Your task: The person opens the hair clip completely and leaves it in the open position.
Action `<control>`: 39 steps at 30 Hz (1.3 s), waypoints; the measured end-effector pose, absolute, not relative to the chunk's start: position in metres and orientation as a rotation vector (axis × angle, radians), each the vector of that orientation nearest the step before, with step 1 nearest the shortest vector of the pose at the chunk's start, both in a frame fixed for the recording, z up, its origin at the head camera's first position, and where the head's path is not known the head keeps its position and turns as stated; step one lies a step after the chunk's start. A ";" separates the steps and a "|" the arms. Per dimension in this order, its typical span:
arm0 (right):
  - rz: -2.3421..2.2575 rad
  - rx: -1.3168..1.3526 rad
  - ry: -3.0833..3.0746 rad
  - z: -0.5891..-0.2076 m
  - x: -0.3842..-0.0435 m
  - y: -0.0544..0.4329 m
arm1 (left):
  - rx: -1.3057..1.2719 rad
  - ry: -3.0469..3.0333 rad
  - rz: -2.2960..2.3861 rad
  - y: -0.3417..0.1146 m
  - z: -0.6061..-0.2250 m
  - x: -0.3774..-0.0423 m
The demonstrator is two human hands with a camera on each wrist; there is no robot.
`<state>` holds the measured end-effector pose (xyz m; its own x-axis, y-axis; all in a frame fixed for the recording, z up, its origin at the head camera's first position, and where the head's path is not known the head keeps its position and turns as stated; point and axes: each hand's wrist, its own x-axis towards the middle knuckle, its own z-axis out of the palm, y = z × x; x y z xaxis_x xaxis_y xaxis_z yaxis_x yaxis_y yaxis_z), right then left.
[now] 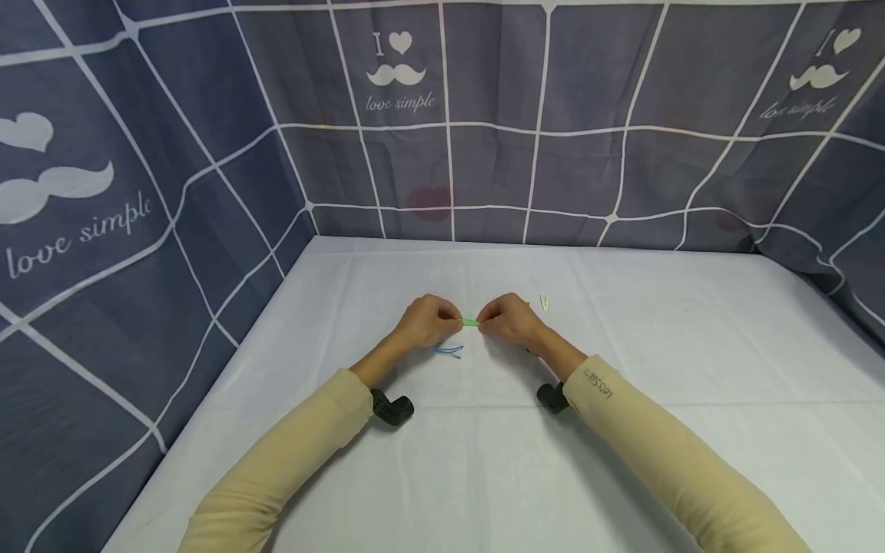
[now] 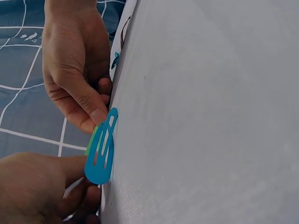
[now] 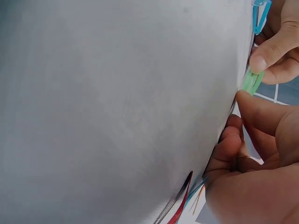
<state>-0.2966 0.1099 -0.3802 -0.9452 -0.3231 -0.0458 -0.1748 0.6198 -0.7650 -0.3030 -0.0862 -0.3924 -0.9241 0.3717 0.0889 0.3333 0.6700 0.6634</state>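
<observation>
A green snap hair clip (image 1: 470, 322) is held lengthwise between both hands, just above the white cloth. My left hand (image 1: 430, 321) pinches one end with thumb and finger; my right hand (image 1: 510, 317) pinches the other. The right wrist view shows the clip's pale green body (image 3: 252, 83) between the two hands' fingertips. Blue snap hair clips (image 1: 448, 351) lie on the cloth just below my left hand. In the left wrist view a blue clip (image 2: 99, 158) overlaps the green one and hides most of it.
A cream hair clip (image 1: 544, 302) lies beyond my right hand. Beside that hand, red and blue clips (image 3: 181, 210) show at the right wrist view's lower edge. White cloth (image 1: 442, 476) covers the table; a dark checked curtain (image 1: 498, 177) stands behind it.
</observation>
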 end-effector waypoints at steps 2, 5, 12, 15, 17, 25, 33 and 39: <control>-1.229 -0.425 2.652 -0.378 -0.296 0.110 | 0.607 2.812 1.138 -0.088 -0.393 -0.303; -1.244 -0.436 2.623 -0.377 -0.296 0.111 | 0.618 2.784 1.193 -0.090 -0.392 -0.303; -1.335 -0.459 2.547 -0.380 -0.291 0.113 | 0.561 2.707 1.303 -0.093 -0.391 -0.296; -1.373 -0.487 2.531 -0.380 -0.285 0.112 | 0.549 2.676 1.342 -0.095 -0.391 -0.292; -1.397 -0.507 2.523 -0.378 -0.281 0.110 | 0.545 2.665 1.363 -0.098 -0.390 -0.290; -1.451 -0.573 2.462 -0.366 -0.252 0.106 | 0.613 2.613 1.401 -0.112 -0.375 -0.267; -1.433 -0.757 2.528 -0.361 -0.215 0.117 | 0.772 2.516 1.410 -0.109 -0.365 -0.232; -1.457 -0.772 2.551 -0.360 -0.200 0.128 | 0.791 2.493 1.426 -0.103 -0.360 -0.216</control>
<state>-0.1998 0.1278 -0.3604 -0.8659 -0.4753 0.1561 -0.3759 0.4122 -0.8300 -0.2157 -0.1032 -0.3599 -0.8468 0.5190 0.1169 0.3639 0.4047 0.8389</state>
